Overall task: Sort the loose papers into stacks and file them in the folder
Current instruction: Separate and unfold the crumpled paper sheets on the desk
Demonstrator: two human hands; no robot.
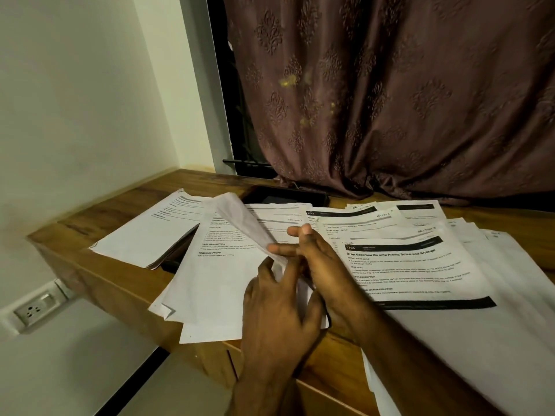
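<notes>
Left hand [279, 310] at 6 o'clock: fingers curled, pinching the lower corner of a curled white printed sheet [246, 226], lifted off the pile, probably to separate it for sorting. Right hand [318, 265] just beside it: fingers [283, 249] nearly straight, touching the sheet's edge, gripping nothing clearly; likely steadying it. Underneath, loose white printed papers [420, 265] fan out over the brown wooden bench [126, 202], 9 to 3 o'clock, overlapping, unsorted. Dark flat folder-like object [285, 196] at 12 o'clock, part-covered; can't confirm it's the folder. Maroon patterned curtain [390, 100] behind.
</notes>
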